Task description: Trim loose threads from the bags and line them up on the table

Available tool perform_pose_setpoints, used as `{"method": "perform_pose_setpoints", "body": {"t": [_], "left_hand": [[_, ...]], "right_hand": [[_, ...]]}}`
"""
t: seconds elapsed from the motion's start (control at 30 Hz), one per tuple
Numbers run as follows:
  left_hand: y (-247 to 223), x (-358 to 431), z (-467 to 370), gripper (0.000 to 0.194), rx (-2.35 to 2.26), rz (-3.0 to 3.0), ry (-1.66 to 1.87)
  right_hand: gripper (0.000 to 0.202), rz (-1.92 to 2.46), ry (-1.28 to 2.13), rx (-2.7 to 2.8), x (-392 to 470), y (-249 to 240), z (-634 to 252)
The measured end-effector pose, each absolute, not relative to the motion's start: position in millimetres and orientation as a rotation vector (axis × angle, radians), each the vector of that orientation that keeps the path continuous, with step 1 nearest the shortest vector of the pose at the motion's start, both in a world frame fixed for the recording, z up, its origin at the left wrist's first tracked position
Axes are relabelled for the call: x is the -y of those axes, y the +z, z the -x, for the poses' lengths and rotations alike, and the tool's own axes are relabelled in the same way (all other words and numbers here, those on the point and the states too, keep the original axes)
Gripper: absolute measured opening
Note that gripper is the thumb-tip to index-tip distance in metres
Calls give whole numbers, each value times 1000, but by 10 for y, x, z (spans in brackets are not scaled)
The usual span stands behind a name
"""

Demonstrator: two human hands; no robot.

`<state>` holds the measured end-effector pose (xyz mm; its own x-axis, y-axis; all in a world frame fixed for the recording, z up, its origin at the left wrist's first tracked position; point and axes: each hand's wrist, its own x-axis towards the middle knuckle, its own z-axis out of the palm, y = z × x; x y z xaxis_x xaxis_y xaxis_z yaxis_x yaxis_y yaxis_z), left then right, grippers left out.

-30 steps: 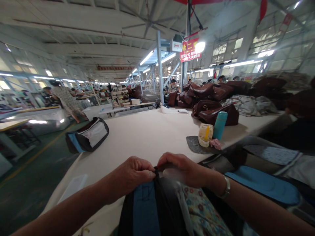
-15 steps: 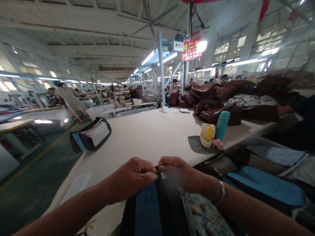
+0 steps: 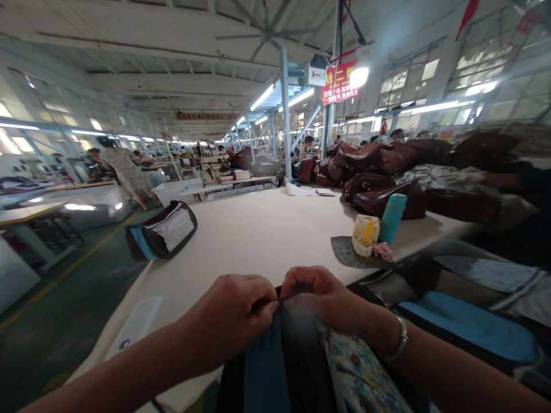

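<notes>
A black and blue fabric bag [image 3: 266,373] hangs upright at the near edge of the pale table, its top edge pinched between my hands. My left hand [image 3: 241,307] is closed on that edge from the left. Close beside it, nearly touching, my right hand [image 3: 316,295] pinches the same edge, its thumb area blurred. A bracelet circles my right wrist. Flowered cloth [image 3: 361,367] shows below my right forearm. What lies between my fingertips is too small to make out.
The pale table [image 3: 241,229] bears another black and blue bag [image 3: 172,229] at left, a teal bottle [image 3: 392,219], a yellowish container [image 3: 365,236] and brown bags [image 3: 387,198]. Blue and black pieces [image 3: 469,324] lie at right. A person [image 3: 124,172] stands back left.
My right fingers are more bent, and my left hand has turned slightly over the bag's edge. The view has shifted a little, showing more of a white object by my left forearm.
</notes>
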<state>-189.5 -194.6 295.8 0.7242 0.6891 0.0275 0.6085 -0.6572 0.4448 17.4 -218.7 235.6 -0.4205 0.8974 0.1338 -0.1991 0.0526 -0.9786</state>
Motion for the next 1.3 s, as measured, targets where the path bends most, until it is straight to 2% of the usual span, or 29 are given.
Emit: {"method": "perform_pose_setpoints", "body": {"t": [0.07, 0.17, 0.27, 0.43, 0.6, 0.67, 0.83, 0.9, 1.1, 1.23, 1.3], "left_hand": [[2969, 1979, 1925, 20, -941, -2639, 274], [2965, 2020, 1964, 26, -925, -2656, 287], [2981, 2028, 1966, 23, -929, -2525, 299], [3063, 1935, 1873, 47, -842, -2164, 184], [3064, 1841, 1788, 42, -774, -1917, -81], [3060, 1847, 1776, 38, -750, -1928, -73], [3051, 1878, 1760, 35, -702, -1990, -6], [3036, 1877, 1751, 35, -692, -2006, -2], [3013, 1885, 1725, 34, -711, -2092, 44], [3002, 1858, 1744, 39, -647, -2042, 58], [3005, 1816, 1767, 43, -609, -1999, 53]], "right_hand": [[18, 757, 1409, 1482, 2214, 2343, -176], [8, 747, 1017, 1729, 2286, 2348, -214], [12, 684, 692, 1961, 2369, 2392, -279], [18, 674, 458, 2205, 2431, 2466, -380], [16, 704, 74, 2330, 2480, 2409, -442], [20, 628, 102, 2301, 2520, 2367, -454], [22, 716, 789, 1790, 2513, 2371, -478], [26, 777, 936, 1754, 2437, 2454, -499], [23, 607, 998, 2284, 2229, 2711, -528], [19, 555, 795, 2280, 2267, 2629, -500], [21, 613, 797, 2200, 2314, 2553, -505]]}}
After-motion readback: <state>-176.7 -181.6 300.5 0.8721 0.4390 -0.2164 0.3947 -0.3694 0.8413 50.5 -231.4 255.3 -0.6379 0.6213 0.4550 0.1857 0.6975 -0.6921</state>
